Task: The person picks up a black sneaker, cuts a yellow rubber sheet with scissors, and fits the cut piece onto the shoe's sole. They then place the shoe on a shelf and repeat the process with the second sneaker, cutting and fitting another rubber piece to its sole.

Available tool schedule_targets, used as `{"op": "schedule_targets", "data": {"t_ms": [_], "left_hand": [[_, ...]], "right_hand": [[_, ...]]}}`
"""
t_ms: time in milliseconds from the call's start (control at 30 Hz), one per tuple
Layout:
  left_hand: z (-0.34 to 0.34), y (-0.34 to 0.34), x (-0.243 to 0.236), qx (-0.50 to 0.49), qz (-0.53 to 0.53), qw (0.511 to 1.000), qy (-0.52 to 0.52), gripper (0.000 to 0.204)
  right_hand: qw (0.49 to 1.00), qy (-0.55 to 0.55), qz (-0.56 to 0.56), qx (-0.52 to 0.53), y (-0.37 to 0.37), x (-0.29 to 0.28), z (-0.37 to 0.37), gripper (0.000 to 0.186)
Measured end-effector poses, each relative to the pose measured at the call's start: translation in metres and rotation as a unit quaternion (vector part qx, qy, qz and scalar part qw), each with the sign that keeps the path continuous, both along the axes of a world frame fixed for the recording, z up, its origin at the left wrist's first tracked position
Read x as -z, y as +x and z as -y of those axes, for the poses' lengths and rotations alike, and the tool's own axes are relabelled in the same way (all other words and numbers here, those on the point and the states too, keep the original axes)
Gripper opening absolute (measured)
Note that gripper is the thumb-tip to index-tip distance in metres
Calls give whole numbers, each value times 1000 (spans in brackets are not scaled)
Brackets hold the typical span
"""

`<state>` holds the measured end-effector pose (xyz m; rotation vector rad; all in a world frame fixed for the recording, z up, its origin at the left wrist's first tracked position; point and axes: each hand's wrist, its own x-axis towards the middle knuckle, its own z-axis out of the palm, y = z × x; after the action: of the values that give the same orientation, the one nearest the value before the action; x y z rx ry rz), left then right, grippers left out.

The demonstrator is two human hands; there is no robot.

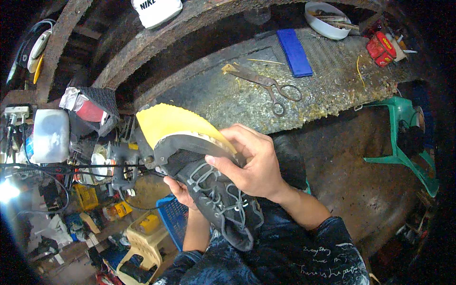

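Observation:
A black lace-up shoe (pixel 202 187) with grey laces is held between my hands, toe pointing up and to the left, heel opening towards my body. Along the toe and one side lies a yellow rubber sole piece (pixel 178 121) with a ridged edge, jutting well past the shoe's rim. My right hand (pixel 254 161) closes over the shoe's right side, thumb on the upper and fingers behind the edge with the yellow piece. From the left, my left hand (pixel 183 192) grips the shoe's side; most of its fingers are hidden beneath it.
On the worn workbench (pixel 204 97) lie scissors (pixel 266 85), a blue block (pixel 294 52) and a red container (pixel 381 49). A white bowl (pixel 327 20) stands at the back. A grey machine (pixel 124 159) with cables is left of the shoe. Green (pixel 399 133) and cream (pixel 142 242) plastic stools flank me.

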<state>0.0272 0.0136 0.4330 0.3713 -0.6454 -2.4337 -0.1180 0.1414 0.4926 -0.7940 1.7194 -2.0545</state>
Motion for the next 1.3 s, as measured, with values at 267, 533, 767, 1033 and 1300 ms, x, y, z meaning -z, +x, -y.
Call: {"op": "schedule_targets", "data": {"t_ms": [267,533,767,1033,1300], "left_hand": [[32,10,5,-20,10,992,-123,79],[45,-11,-41,-17,117,959,-256,102],[51,-7,-54,10,103,957,-270,73],[59,-4,-46,3,58,952,-300,58],[60,-4,-55,-5,50,940,-338,62]], "right_hand": [[997,-43,68,-11,6,9,11,25],[995,-23,75,-70,7,4,12,27],[987,-28,136,-79,15,-4,16,29],[991,-9,108,-82,18,0,20,30],[991,16,109,-77,18,0,18,29]]}}
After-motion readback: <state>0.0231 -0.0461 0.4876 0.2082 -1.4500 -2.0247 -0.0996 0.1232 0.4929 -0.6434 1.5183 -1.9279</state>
